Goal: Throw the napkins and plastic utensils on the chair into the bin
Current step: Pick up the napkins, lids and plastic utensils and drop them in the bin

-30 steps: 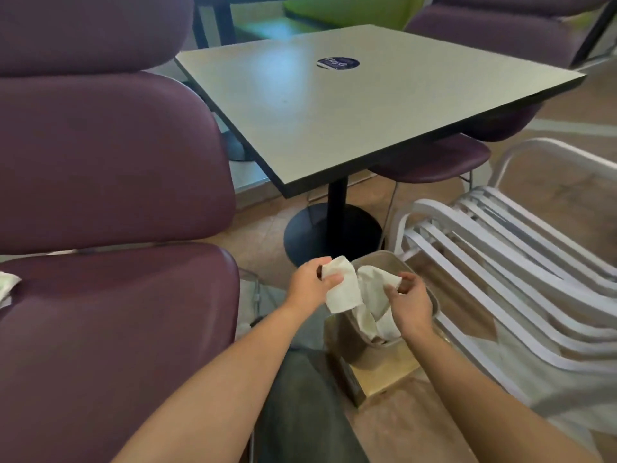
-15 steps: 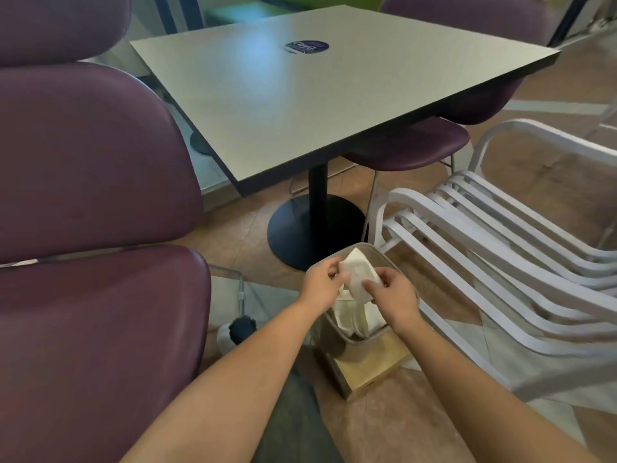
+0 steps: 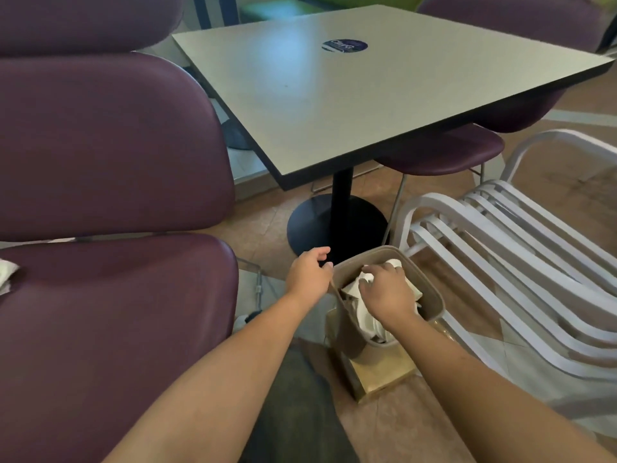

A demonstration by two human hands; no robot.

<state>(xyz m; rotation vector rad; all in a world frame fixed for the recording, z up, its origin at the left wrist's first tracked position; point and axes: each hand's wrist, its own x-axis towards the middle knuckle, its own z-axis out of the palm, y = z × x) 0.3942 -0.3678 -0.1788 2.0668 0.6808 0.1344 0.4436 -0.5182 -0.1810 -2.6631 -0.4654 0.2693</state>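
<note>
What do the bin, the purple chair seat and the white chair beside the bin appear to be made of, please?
The bin looks like matte beige plastic with a smooth moulded rim. The purple chair seat seems padded vinyl or leatherette, given its soft sheen. The white chair looks like painted metal or plastic slats; the picture cannot settle which.

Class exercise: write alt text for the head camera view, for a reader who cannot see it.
A person's right hand pushes white napkins down into a small beige bin on the floor, while the left hand hovers beside its rim. A maroon chair to the left holds another napkin.
</note>
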